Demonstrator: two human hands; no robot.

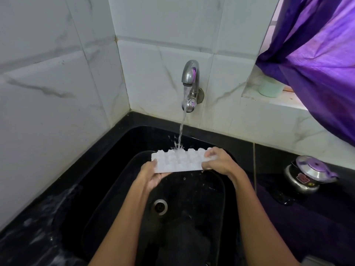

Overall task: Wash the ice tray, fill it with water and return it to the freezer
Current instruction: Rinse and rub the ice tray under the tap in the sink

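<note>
A white ice tray (177, 161) is held upside down over the black sink (119, 189), its bumpy underside facing up. My left hand (151, 174) grips its left end from below. My right hand (216, 162) holds its right end, fingers curled over the edge. Water runs from the steel tap (190, 77) in a stream that strikes the tray's far middle and splashes.
A round drain (160, 206) lies in the sink bottom below my arms. A steel pressure cooker (307, 174) sits on the black counter at right. A purple curtain (317, 54) hangs at upper right above a sill with a pale green cup (270, 88). The left counter is wet.
</note>
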